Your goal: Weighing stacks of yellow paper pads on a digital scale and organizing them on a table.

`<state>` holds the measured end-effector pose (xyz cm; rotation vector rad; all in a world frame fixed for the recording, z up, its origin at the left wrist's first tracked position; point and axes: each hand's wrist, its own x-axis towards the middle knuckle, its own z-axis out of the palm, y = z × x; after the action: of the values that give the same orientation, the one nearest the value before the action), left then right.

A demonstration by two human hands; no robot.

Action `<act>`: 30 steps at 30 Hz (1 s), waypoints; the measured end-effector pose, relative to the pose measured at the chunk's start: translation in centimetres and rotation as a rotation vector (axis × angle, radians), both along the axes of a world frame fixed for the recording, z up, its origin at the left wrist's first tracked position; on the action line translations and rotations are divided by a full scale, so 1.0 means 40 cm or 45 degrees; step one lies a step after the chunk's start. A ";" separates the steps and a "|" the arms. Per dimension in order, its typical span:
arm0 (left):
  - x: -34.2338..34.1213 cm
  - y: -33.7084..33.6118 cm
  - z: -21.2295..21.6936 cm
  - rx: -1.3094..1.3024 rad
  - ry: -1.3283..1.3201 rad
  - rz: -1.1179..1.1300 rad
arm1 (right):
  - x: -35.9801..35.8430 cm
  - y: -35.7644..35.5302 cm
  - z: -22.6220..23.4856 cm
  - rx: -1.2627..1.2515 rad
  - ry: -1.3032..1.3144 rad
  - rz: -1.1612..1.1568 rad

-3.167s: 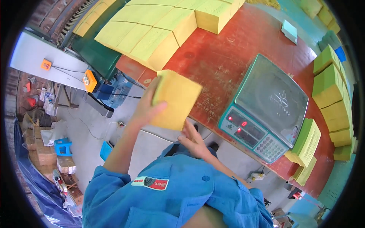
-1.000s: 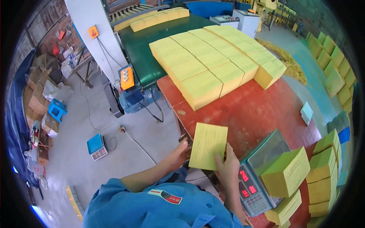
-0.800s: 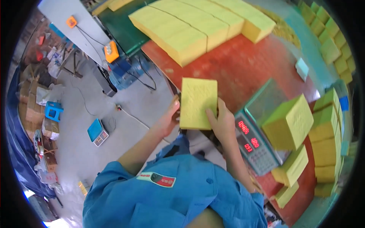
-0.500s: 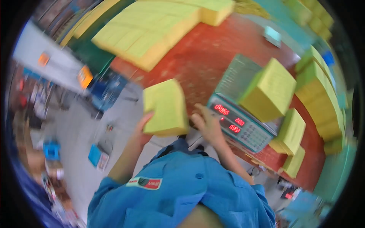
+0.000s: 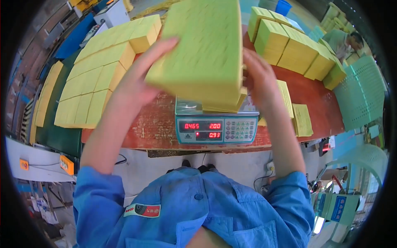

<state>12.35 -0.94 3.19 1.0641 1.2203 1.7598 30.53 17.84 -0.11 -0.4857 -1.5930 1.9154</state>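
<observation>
1. Both hands have come up over the scale with a yellow block (image 5: 198, 45) between them; half a second ago they were left of it, and the view has since swung round.
2. Left hand (image 5: 138, 80): blurred, spread wide against the block's left side, fingers reaching over its top edge.
3. Right hand (image 5: 260, 78): partly curled against the right side, some fingertips out of sight; the two together hold the block aloft.
4. Beneath it, the scale (image 5: 217, 128) stands near the front edge of the red surface (image 5: 153, 128), red digits lit; another yellow stack (image 5: 223, 108) shows on its platform, mostly covered.
5. Right of the scale sits a small yellow stack (image 5: 302, 120).
6. Farther back, yellow stacks in rows (image 5: 91, 82) fill the left, and a line of tall stacks (image 5: 297, 49) runs along the right, near another person (image 5: 341, 43).
</observation>
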 end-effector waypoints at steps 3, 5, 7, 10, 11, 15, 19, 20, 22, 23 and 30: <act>-0.031 0.167 0.040 -0.248 -0.290 -0.162 | 0.011 0.109 0.006 -0.043 -0.060 -0.053; -0.024 0.211 0.032 -0.433 -0.169 -0.174 | 0.018 0.139 -0.007 -0.081 -0.154 -0.052; -0.023 0.231 0.009 -0.473 -0.108 -0.203 | 0.020 0.161 -0.053 -0.152 -0.161 -0.038; -0.034 0.234 -0.024 -0.515 -0.130 -0.193 | 0.022 0.165 -0.088 -0.194 -0.153 -0.021; -0.039 0.239 -0.029 -0.510 -0.113 -0.212 | 0.017 0.169 -0.092 -0.188 -0.143 -0.030; -0.035 0.240 -0.029 -0.521 -0.082 -0.198 | 0.016 0.164 -0.087 -0.156 -0.134 -0.036; -0.026 0.238 -0.028 -0.553 -0.067 -0.169 | 0.017 0.164 -0.091 -0.110 -0.212 -0.071; -0.031 0.241 -0.034 -0.562 -0.046 -0.179 | 0.019 0.163 -0.093 -0.097 -0.228 -0.080; -0.031 0.241 -0.038 -0.574 -0.023 -0.190 | 0.014 0.154 -0.091 -0.084 -0.221 -0.081; -0.025 0.236 -0.033 -0.570 -0.015 -0.187 | 0.012 0.149 -0.090 -0.072 -0.214 -0.082; -0.015 0.232 -0.051 -0.539 0.038 -0.149 | 0.010 0.141 -0.100 0.103 -0.283 -0.132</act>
<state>11.76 8.36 1.16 0.8911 1.4373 1.3217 30.94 23.48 -4.09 -0.7539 -1.7403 1.7621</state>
